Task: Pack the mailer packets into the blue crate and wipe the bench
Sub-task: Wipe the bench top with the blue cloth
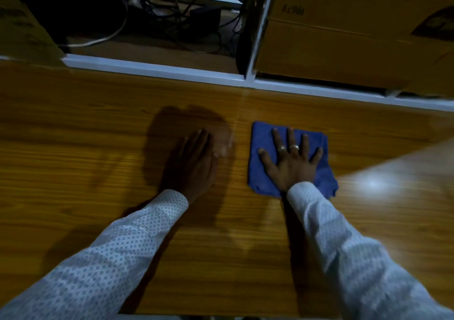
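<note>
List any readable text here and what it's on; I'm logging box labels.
"18679", seen upside down, on the cardboard box on the shelf at upper right.
Dark print along that box's top edge: cut off, unreadable.
Print on the box at far left: blurred, unreadable.

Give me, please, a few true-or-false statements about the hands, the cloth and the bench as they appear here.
1. The right hand lies flat with spread fingers on the blue cloth. True.
2. The left hand grips a mailer packet. False: it rests flat on the bare wooden bench and holds nothing.
3. The cloth is crumpled into a ball. False: it lies folded flat, roughly square, under the hand.
4. Cardboard boxes stand beyond the bench on the right. True.
5. The blue crate stands between the two hands. False: no crate is in view; only bare bench lies between them.
</note>
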Motion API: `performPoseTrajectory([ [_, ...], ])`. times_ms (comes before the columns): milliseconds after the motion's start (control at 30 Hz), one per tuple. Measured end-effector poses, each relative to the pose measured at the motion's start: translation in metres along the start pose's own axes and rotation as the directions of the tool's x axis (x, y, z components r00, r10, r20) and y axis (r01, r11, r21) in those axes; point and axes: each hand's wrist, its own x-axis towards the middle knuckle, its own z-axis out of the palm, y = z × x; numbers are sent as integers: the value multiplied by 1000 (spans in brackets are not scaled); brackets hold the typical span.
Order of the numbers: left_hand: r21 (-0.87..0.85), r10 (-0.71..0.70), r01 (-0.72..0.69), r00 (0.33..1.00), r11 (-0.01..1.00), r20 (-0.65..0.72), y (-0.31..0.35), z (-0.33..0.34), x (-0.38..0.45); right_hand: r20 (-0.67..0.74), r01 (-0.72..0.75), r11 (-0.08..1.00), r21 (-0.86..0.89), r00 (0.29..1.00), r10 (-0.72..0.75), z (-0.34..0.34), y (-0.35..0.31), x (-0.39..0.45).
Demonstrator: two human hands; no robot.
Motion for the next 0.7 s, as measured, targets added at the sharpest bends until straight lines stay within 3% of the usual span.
performPoseTrajectory([
  [100,17,6,-6,1000,1000,-23,1,2,-1,39,-2,999,42,999,0,-3,-28,35],
  [200,35,8,-7,999,999,-37,0,2,-2,36,131,991,18,991,-132,1,-47,33],
  [300,15,2,-1,998,1000,-58,-1,3,-2,9,268,963,-18,963,-268,6,-24,22],
  [400,-4,-5,4,998,1000,-64,-1,6,-1,8,188,982,4,982,-188,3,0,47],
  [500,-11,-17,16,997,1000,-78,2,6,4,-15,102,994,31,995,-102,-1,-16,84],
  [700,-23,-19,16,993,1000,-119,2,3,0,11,308,951,20,951,-308,-2,-62,86],
])
